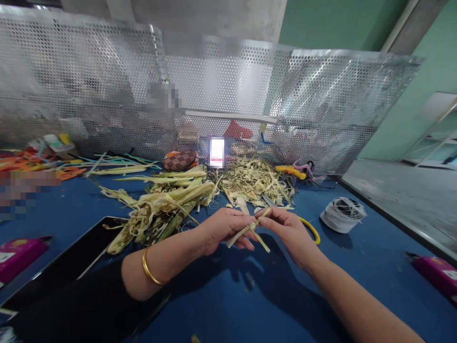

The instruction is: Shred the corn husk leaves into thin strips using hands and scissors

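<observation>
Just above the near half of the blue desk (221,305), the two hands meet, each with fingertips pinched on narrow, pale plant strips (235,238) that cross between them; the left hand (228,228) has its lower fingers loosely curled beneath, and the right hand (291,233) grips from the other side. A gold bangle (144,262) circles the left forearm, below a black sleeve (71,305). Magenta boxes lie toward either side, the left box (21,257) near a flat black panel (67,259). Past the right hand curves a yellow loop (314,231), with a coil of white cord (341,216) farther right. Beyond the hands sit a bundle of long husks (171,205) and, to its right, a heap of curly shreds (253,183). Behind these are a checkered pouch (180,160), a bright white screen (217,150) and a yellow-handled tool (291,170), before a see-through sheet patterned with holes (228,85).
</observation>
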Tool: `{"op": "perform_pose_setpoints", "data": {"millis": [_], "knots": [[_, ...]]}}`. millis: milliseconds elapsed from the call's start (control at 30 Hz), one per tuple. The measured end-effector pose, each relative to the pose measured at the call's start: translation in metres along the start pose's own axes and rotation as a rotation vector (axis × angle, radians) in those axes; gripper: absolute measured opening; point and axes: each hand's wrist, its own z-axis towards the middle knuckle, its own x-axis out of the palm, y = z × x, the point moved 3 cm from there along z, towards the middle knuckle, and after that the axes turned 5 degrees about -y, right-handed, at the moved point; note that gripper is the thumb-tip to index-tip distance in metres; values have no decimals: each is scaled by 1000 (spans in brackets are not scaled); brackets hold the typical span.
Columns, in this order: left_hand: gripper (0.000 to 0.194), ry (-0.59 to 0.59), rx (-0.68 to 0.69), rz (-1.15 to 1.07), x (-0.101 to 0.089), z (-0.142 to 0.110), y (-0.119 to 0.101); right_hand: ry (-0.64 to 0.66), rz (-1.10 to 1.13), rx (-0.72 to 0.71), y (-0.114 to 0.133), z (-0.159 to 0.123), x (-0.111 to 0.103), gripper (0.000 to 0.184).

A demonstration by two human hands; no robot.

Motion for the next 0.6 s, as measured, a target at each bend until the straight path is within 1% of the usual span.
{"op": "perform_pose_setpoints", "data": {"millis": [100, 233, 300, 400, 467, 500, 533, 600], "knots": [[33, -22, 17, 47, 3, 0, 3, -70, -6, 7, -7, -1, 2, 22], [27, -47, 39, 88, 4, -1, 2, -185, -97, -28, -15, -3, 1, 24], [25, -60, 40, 97, 5, -1, 2, -220, -144, -40, -15, -3, -1, 25], [21, -69, 40, 128, 6, -2, 3, -217, -237, -95, -8, -3, -3, 21], [20, -61, 44, 168, 8, -4, 4, -213, -296, -176, 0, -4, -5, 15], [20, -55, 45, 187, 10, -5, 4, -202, -316, -221, 3, -4, -4, 15], [20, -49, 45, 203, 12, -5, 5, -178, -334, -262, 6, -5, -3, 16], [20, -48, 41, 226, 15, -7, 6, -99, -373, -327, 9, -7, 2, 10]]}}
